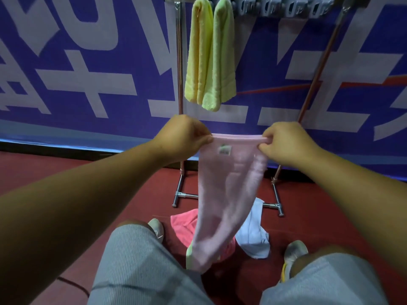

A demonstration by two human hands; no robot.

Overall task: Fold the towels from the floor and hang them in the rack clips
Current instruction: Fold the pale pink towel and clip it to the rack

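A: Current step?

B: Folding. The left hand (pixel 186 137) and right hand (pixel 284 144) each have fingers pinched on a top corner of the pale pink towel (pixel 226 190), which hangs above the floor pile.

A: Next?

B: Probably bring the corners together, then lift to a free rack clip (pixel 267 7).

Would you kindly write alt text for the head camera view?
Both hands, left hand and right hand, pinch the top edge of a pale pink towel before a rack where two yellow towels hang from clips. More towels lie on the red floor.
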